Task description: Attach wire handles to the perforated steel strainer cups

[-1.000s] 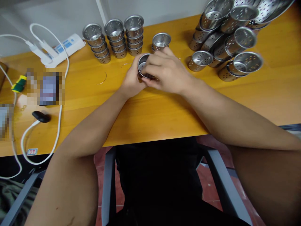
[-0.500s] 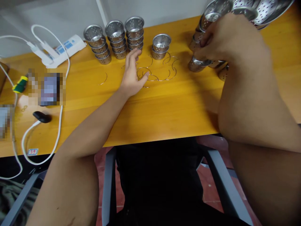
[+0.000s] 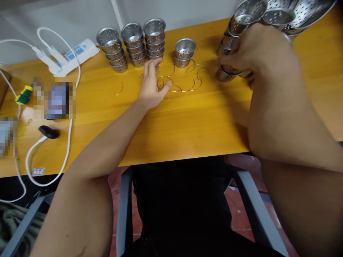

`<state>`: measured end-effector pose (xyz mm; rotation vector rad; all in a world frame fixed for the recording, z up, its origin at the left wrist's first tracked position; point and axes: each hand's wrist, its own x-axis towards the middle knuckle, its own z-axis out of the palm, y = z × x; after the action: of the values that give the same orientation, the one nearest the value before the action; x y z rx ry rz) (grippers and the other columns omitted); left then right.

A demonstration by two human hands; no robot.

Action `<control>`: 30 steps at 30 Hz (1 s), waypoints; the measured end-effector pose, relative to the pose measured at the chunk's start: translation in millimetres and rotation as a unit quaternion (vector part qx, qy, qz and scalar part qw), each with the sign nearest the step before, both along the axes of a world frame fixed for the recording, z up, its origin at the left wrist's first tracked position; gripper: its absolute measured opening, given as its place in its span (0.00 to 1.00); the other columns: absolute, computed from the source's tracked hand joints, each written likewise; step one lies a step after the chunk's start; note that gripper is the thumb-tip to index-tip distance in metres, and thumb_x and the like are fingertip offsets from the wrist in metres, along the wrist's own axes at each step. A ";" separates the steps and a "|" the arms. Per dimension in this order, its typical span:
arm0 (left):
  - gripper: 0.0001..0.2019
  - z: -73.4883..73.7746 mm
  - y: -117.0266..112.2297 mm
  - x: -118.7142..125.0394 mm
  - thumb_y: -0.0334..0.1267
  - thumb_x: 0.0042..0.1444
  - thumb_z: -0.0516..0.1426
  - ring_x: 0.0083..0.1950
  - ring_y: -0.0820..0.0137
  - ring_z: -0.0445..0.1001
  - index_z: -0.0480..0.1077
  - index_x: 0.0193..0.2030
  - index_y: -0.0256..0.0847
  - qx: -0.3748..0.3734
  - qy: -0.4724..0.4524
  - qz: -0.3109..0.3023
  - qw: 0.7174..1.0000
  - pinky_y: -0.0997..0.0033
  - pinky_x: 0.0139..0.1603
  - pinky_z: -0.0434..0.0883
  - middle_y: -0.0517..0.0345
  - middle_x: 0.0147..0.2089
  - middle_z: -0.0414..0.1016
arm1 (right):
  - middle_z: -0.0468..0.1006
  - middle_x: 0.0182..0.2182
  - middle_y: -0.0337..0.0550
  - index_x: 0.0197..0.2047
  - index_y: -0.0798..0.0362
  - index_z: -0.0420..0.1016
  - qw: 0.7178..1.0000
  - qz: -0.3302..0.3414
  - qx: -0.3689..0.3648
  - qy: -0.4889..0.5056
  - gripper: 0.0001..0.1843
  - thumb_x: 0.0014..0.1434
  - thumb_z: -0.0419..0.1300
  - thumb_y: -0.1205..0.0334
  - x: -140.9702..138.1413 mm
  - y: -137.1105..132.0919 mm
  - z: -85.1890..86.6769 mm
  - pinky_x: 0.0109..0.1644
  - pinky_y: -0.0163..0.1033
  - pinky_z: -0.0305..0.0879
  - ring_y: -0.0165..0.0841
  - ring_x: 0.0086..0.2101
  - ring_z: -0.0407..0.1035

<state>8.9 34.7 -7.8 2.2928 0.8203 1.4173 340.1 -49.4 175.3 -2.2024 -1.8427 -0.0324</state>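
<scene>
My left hand rests on the table with its fingers apart and nothing held. Several thin curved metal wires lie beside and partly under it. Just beyond its fingertips stand stacks of perforated metal cups. Farther to the right is a shorter pair of the same cups. My right hand is at the right-hand group, its fingers closed at the rim of a low perforated cup. The hand and wrist hide part of that cup and others behind it.
Taller stacked cups and a large perforated bowl stand at the back right. On the left are a white power strip with cables, a yellow-green handled tool, a blurred phone-like object and a black oval object.
My right hand has shifted slightly down and left, its fingers still at the low cup. My left hand has stayed in place. The view has moved very slightly.
</scene>
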 end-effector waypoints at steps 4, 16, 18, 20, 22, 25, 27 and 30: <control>0.40 -5.2 6.6 -0.8 0.62 0.76 0.68 0.87 0.41 0.66 0.58 0.86 0.59 -0.012 -0.002 -0.002 1.000 0.33 0.93 0.65 0.43 0.84 0.63 | 0.88 0.58 0.59 0.58 0.46 0.86 0.991 0.068 0.112 0.034 0.12 0.80 0.62 0.55 -16.1 5.8 -16.5 0.68 0.60 0.76 0.53 0.58 0.82; 0.38 -7.0 7.3 1.8 0.58 0.73 0.71 0.86 0.37 0.66 0.61 0.83 0.58 -0.040 -0.028 0.006 0.999 0.28 0.92 0.64 0.40 0.83 0.63 | 0.73 0.65 0.55 0.58 0.43 0.81 0.916 0.269 0.227 0.191 0.20 0.81 0.64 0.36 -34.0 93.4 -137.4 0.76 0.56 0.63 0.48 0.60 0.64; 0.39 -10.3 11.7 0.8 0.59 0.73 0.71 0.85 0.39 0.68 0.62 0.82 0.59 -0.031 -0.030 0.004 0.999 0.30 0.91 0.66 0.42 0.82 0.64 | 0.75 0.64 0.54 0.59 0.44 0.79 0.924 0.258 0.222 0.176 0.17 0.83 0.66 0.40 -30.8 92.2 -134.6 0.74 0.52 0.66 0.45 0.58 0.66; 0.39 -13.5 15.5 -0.5 0.61 0.73 0.71 0.84 0.39 0.69 0.61 0.83 0.61 -0.030 -0.028 0.000 0.999 0.30 0.90 0.68 0.42 0.83 0.64 | 0.77 0.64 0.54 0.59 0.45 0.78 0.929 0.251 0.217 0.166 0.11 0.84 0.68 0.49 -29.6 89.0 -131.0 0.71 0.50 0.68 0.44 0.57 0.68; 0.40 -16.0 17.4 -1.7 0.64 0.74 0.70 0.82 0.39 0.70 0.60 0.84 0.61 -0.030 -0.027 -0.004 0.999 0.30 0.88 0.69 0.42 0.83 0.63 | 0.79 0.63 0.54 0.60 0.46 0.77 0.934 0.239 0.211 0.163 0.09 0.82 0.70 0.56 -30.5 87.2 -128.7 0.69 0.49 0.70 0.44 0.55 0.69; 0.40 -18.1 17.4 -2.5 0.69 0.75 0.66 0.81 0.39 0.71 0.58 0.85 0.62 -0.023 -0.026 -0.004 0.999 0.30 0.87 0.69 0.42 0.83 0.62 | 0.80 0.63 0.55 0.60 0.46 0.77 0.941 0.213 0.208 0.163 0.10 0.81 0.71 0.58 -34.6 87.3 -127.1 0.68 0.51 0.71 0.44 0.54 0.71; 0.40 -19.1 17.3 -2.8 0.71 0.76 0.64 0.80 0.39 0.72 0.57 0.85 0.62 -0.016 -0.026 -0.004 1.000 0.30 0.86 0.69 0.42 0.83 0.62 | 0.80 0.63 0.55 0.60 0.47 0.77 0.944 0.198 0.204 0.165 0.10 0.81 0.71 0.58 -38.2 85.3 -123.8 0.67 0.51 0.71 0.45 0.54 0.71; 0.40 -21.4 19.2 -4.1 0.70 0.76 0.64 0.79 0.39 0.73 0.58 0.85 0.62 -0.015 -0.028 -0.001 1.000 0.29 0.85 0.71 0.41 0.83 0.63 | 0.81 0.62 0.55 0.60 0.47 0.77 0.945 0.191 0.206 0.167 0.08 0.83 0.68 0.58 -43.3 72.9 -110.2 0.69 0.49 0.70 0.44 0.57 0.71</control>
<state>4.7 53.8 -29.2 2.2216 0.8163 1.4504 296.8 23.5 65.1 -1.4511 -1.8317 0.0275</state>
